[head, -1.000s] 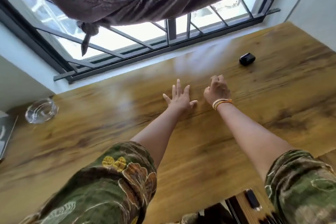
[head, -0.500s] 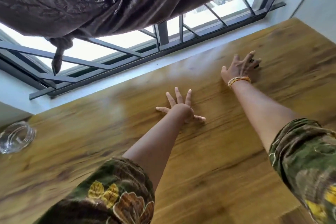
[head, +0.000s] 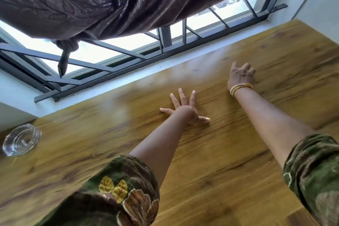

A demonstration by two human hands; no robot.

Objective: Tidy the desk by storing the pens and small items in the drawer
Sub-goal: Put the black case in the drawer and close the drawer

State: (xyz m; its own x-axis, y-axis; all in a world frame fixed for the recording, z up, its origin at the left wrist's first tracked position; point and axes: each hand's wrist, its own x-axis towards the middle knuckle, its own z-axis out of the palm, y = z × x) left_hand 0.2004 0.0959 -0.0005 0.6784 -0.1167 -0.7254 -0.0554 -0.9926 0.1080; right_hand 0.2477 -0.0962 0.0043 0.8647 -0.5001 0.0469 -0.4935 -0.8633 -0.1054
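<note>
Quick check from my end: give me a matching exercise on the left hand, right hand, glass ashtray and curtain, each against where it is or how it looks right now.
Things:
1. left hand
2. right hand
3. glass ashtray
4. curtain

States:
A. bunched and knotted above the window
B. fingers curled, far side of the desk
C. far left on the desk, apart from both hands
D. flat on the wood, fingers spread

Pairs: 1-D, 2-B, 3-C, 4-A

Glossy wood-grain desk (head: 211,161), clear glass ashtray (head: 21,139), shiny cloth curtain (head: 110,0).
</note>
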